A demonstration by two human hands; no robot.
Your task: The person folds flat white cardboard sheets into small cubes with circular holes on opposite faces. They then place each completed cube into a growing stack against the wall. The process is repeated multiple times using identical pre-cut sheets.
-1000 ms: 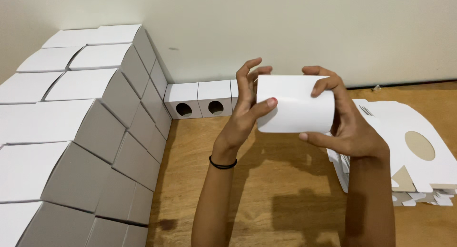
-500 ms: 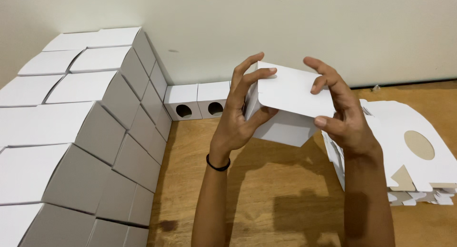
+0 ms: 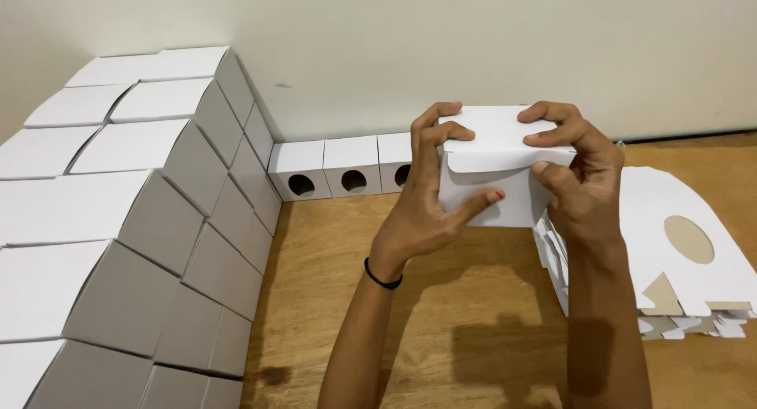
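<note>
Both hands hold a white cardboard box [image 3: 505, 169] in the air above the wooden tabletop [image 3: 441, 314], in front of the pale wall [image 3: 473, 46]. The left hand [image 3: 430, 196] has its grip closed on the box's left side, fingers curled over the top edge and the thumb pressed against the front face. The right hand [image 3: 579, 176] has its grip closed on the box's right side, fingertips resting on the folded top flap and the thumb against the front corner. A black band [image 3: 382, 277] sits on the left wrist. Just right of the box, a stack of flat unfolded box blanks [image 3: 670, 243] with an oval cutout lies on the tabletop. Behind the box, a row of small boxes with round holes [image 3: 339, 169] stands against the wall. Well to the left of the box, a tall pile of finished white boxes [image 3: 134, 220] rises in stepped rows.
</note>
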